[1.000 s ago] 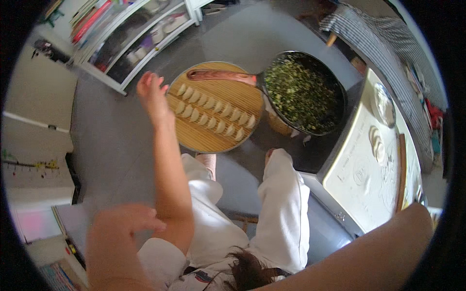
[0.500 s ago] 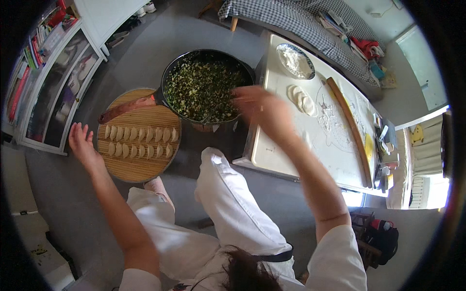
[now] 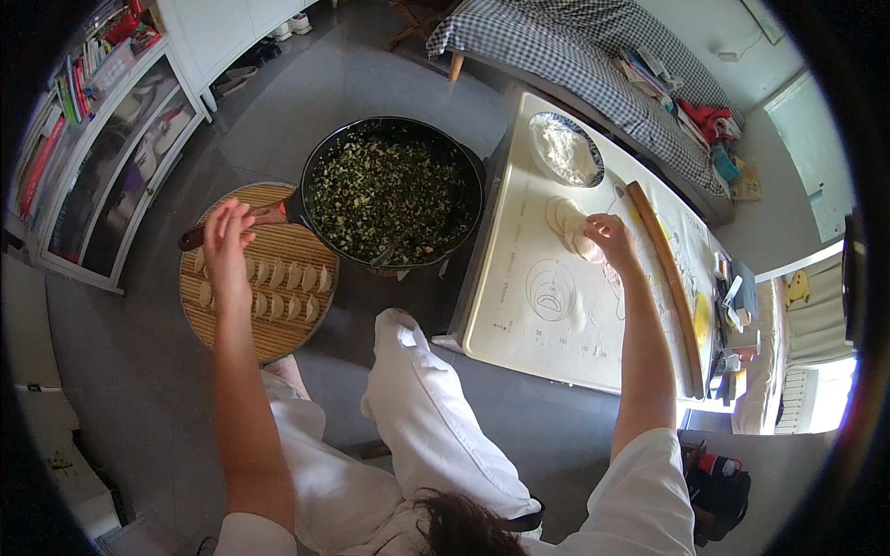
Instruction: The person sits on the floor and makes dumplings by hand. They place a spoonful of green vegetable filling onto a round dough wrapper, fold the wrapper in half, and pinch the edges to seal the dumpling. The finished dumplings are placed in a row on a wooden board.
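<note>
My right hand (image 3: 612, 245) is at the stack of round dumpling wrappers (image 3: 564, 217) on the white table, fingertips pinched on the edge of the nearest wrapper. My left hand (image 3: 225, 243) is raised over the round bamboo tray (image 3: 264, 343), its fingers loosely bent and apart, nothing in them. Two rows of folded dumplings (image 3: 278, 272) lie on that tray; my left hand and forearm hide some of them. Beyond the tray's right side stands a deep black pan (image 3: 475, 208) of chopped green filling (image 3: 385, 190). A spoon's tip shows in the filling, and the pan's brown handle (image 3: 269, 214) reaches over the tray.
On the table (image 3: 501, 320) are a bowl of flour (image 3: 567, 153), a long wooden rolling pin (image 3: 669, 283) and scattered flour. Small items crowd its far right end. A checked sofa (image 3: 528, 37) stands behind, and a glass-door cabinet (image 3: 111, 167) is at the left.
My right hand has moved from beside the pan to the wrappers on the table. My left hand has come from the tray's left edge to above the tray. The view has shifted slightly.
</note>
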`<state>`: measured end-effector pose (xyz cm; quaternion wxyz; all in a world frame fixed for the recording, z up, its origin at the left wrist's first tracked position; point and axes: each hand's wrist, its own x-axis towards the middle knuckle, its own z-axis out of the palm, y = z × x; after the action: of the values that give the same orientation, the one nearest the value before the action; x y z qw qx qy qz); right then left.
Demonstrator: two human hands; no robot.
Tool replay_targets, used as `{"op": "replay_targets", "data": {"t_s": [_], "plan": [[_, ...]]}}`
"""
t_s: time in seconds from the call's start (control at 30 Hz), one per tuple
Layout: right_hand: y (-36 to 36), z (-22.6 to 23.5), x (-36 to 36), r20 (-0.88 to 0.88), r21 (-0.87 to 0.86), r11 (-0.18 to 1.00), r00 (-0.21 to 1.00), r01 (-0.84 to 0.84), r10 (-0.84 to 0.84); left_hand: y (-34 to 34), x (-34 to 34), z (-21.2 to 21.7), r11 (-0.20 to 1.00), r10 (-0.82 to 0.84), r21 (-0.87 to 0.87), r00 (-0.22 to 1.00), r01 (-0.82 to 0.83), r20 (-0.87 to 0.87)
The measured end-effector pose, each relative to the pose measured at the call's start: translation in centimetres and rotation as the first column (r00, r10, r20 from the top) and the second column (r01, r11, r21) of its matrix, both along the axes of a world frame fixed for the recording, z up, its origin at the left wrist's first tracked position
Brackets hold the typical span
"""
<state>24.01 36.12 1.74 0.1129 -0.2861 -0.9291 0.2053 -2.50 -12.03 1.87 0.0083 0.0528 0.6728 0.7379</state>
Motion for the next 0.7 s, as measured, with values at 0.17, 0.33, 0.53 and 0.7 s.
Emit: {"op": "replay_targets", "data": {"t_s": [0.17,0.33,0.53,0.7], "plan": [[-0.1,0.4,0.1,-0.018,0.201,0.977,0.997,-0.076,0.082,2.5,0.3,-0.5,0.998,-0.067,0.014,0.997,0.067,0.027],[-0.3,0.7,0.9,-0.199,-0.059,0.998,0.979,0.031,-0.042,3.1,0.3,-1.3,0.990,-0.141,0.008,0.990,0.140,0.032],[-0.6,3.6,1.1,-0.036,0.020,0.999,0.998,0.043,-0.042,3.1,0.3,-1.6,0.976,-0.208,0.074,0.976,0.203,0.071],[-8.6,8.3,-4.5,-0.192,-0.445,0.888,0.981,-0.119,0.036,5.2,2.2,-1.6,0.781,-0.606,0.384,0.747,0.493,0.273]]}}
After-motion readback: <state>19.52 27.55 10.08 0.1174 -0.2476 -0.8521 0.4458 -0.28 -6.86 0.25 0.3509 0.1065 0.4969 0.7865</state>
